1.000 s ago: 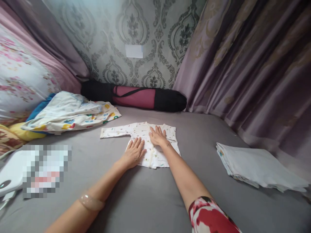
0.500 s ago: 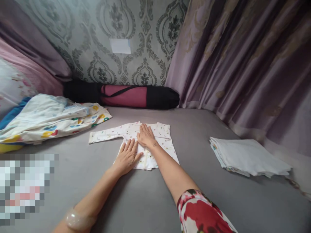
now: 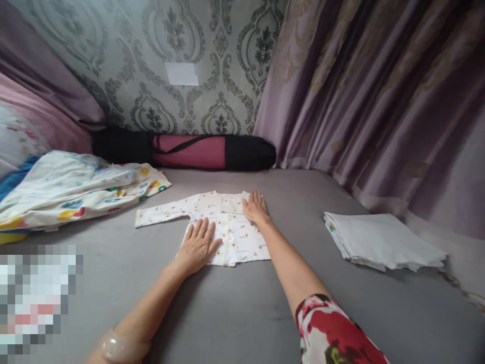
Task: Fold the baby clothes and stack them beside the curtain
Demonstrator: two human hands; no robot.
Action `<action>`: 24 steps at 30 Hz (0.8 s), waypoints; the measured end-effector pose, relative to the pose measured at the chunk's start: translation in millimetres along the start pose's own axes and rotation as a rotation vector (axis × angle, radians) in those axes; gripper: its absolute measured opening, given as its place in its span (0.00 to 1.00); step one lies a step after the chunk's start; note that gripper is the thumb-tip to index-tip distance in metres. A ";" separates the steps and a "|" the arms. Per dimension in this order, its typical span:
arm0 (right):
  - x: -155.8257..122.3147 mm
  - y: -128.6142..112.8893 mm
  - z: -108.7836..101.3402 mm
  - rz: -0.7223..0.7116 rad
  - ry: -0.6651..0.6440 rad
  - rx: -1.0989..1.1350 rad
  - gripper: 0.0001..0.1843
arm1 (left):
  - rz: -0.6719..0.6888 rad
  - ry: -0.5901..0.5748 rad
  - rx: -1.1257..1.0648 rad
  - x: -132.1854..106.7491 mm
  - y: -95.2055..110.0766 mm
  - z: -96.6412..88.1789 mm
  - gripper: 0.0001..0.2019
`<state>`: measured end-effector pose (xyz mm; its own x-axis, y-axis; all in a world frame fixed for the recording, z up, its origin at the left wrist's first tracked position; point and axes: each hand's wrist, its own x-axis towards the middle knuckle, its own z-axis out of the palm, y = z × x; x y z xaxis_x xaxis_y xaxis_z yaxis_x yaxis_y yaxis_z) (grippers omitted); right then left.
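Observation:
A small white baby shirt (image 3: 237, 237) with a scattered print and a buttoned front lies flat on the grey bed sheet (image 3: 242, 313). Its left-hand sleeve stretches out to the side, while the other sleeve is folded across the chest. My left hand (image 3: 199, 242) rests flat on the lower left of the shirt, fingers spread. On the upper right, by the shoulder, my right hand (image 3: 255, 207) lies flat with its fingers stretched out. Neither hand grips the cloth.
A folded stack of white cloths (image 3: 382, 240) sits to the right. Rumpled printed clothes (image 3: 83, 187) lie at the left. Along the wall runs a black and maroon roll bag (image 3: 189, 150). Purple curtains (image 3: 341, 101) hang at the right.
My right hand has slid from the middle of the shirt's chest to its upper right shoulder. My left hand has stayed on the lower left.

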<state>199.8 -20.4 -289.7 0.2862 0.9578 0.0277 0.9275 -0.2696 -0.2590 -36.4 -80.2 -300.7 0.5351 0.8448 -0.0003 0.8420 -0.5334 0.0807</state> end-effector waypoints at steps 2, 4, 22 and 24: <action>-0.1 4.8 2.4 -0.005 -0.013 -0.040 0.34 | -0.004 0.004 -0.061 1.4 -0.4 -1.5 0.32; 0.9 5.4 2.7 -0.004 -0.032 -0.063 0.35 | -0.012 0.003 -0.193 5.9 -5.6 -8.2 0.31; -1.4 -137.5 26.7 -0.449 -0.173 0.117 0.30 | -0.851 0.024 -0.303 46.1 -200.9 -53.5 0.16; 0.8 -139.4 29.2 -0.445 -0.165 0.111 0.29 | -0.853 0.027 -0.392 48.9 -203.6 -54.1 0.13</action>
<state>63.6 20.9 -281.7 -0.1826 0.9831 0.0084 0.9174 0.1735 -0.3583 -185.4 72.0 -263.2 -0.2586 0.9469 -0.1909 0.8635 0.3151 0.3937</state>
